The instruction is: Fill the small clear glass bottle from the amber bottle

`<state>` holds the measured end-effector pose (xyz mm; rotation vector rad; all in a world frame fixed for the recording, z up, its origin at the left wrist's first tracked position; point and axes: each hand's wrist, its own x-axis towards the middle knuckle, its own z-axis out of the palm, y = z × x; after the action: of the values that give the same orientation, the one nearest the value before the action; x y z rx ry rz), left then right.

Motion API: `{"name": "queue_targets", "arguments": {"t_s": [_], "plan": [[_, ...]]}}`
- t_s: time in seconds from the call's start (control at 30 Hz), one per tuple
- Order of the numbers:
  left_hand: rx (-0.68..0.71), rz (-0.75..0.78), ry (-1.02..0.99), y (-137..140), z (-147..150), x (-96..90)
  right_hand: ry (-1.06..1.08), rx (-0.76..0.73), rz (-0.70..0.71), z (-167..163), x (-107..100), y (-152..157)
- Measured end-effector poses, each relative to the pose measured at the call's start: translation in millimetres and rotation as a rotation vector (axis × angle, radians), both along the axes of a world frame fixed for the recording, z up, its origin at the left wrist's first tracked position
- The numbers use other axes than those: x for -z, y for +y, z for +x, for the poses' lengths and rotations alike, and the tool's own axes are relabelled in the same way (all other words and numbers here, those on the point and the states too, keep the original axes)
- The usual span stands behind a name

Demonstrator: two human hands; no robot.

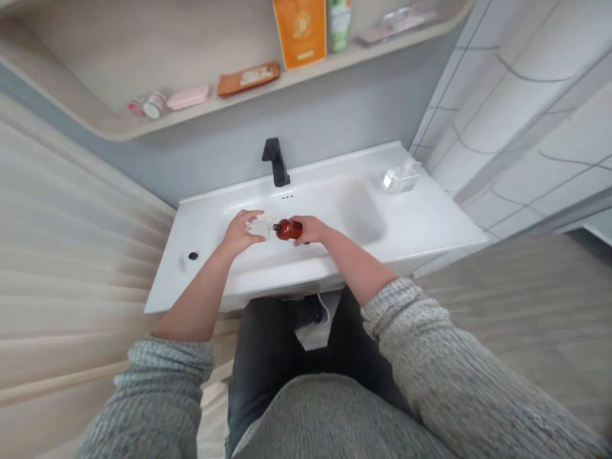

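Note:
Above the white sink basin (310, 248), my right hand (310, 229) grips an amber bottle (288, 229). The bottle lies tipped on its side, its dark neck pointing left. My left hand (238, 233) has thumb and fingers curved round a small clear container (259, 227), which looks like a little transparent bottle. The amber bottle's neck meets or nearly meets the clear container's open end; whether they touch and whether liquid flows, I cannot tell. On the left of the sink top lies a small black cap (192, 255).
A black faucet (276, 162) rises behind the basin. To the right sits a clear box (400, 178) on the sink top. The shelf (258, 89) overhead holds an orange pouch (301, 32), an orange packet (248, 78), a green-white tube (340, 25) and a pink case (188, 97). A pale curtain (71, 210) hangs left.

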<state>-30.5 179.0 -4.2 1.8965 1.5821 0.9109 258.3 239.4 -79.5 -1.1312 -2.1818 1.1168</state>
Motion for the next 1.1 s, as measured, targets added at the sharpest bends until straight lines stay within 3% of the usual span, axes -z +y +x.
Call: {"name": "queue_targets", "arguments": {"t_s": [1.1], "plan": [[0.041,-0.008,0.164,-2,12,-53.7,0.177,0.009,0.039,-5,7,-1]]}}
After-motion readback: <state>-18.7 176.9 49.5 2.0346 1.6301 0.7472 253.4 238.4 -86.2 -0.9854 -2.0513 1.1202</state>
